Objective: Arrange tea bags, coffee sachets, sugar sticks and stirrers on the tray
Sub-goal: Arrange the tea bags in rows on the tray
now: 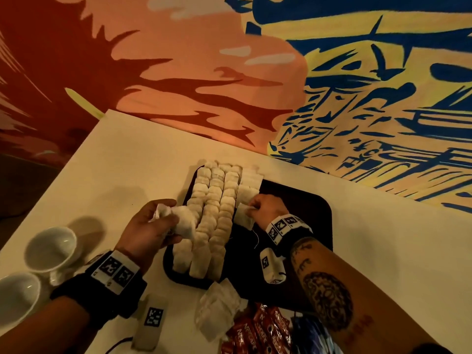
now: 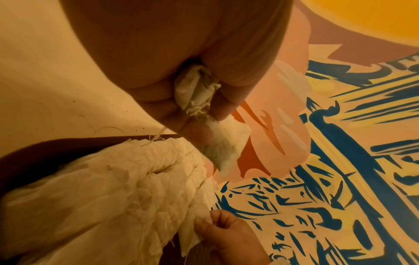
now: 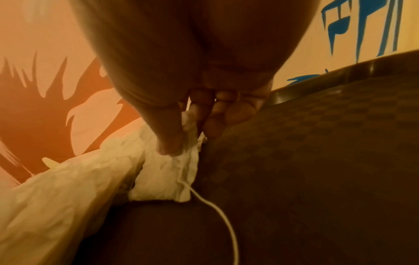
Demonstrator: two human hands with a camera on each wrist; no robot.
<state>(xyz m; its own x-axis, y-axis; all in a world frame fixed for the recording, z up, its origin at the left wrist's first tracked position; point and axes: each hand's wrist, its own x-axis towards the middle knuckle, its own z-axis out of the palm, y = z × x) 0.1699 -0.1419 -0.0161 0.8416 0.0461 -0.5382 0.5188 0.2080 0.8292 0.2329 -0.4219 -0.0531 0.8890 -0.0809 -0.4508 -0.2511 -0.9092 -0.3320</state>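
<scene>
Tea bags [image 1: 214, 218] lie in overlapping rows on the dark tray [image 1: 314, 208], filling its left part; a shorter fourth row runs along the far end just right of them. At the near end of that short row the right hand [image 1: 267, 209] pinches a single tea bag [image 1: 244, 217] between thumb and fingers [image 3: 167, 143], the bag resting on the tray's checkered floor against the neighbouring row, with its white string [image 3: 217, 211] trailing loose across the bare tray toward the wrist. At the tray's left edge the left hand [image 1: 150, 226] grips a bunch of tea bags [image 1: 182, 222], fingers [image 2: 197, 132] curled round them, one bag hanging out below the fist above the rows.

Just off the tray's near edge, a loose pile of tea bags [image 1: 217, 310] sits on the pale worktop [image 1: 132, 159]. Right of that pile lie red coffee sachets [image 1: 258, 333], and beside those some blue packets [image 1: 311, 335], too blurred to identify. Left of the tray, well apart from it, two white cups [image 1: 48, 249] lie on their sides on the worktop. Beyond the tray's far side rises a painted wall [image 1: 357, 85] in orange, red, yellow and blue.
</scene>
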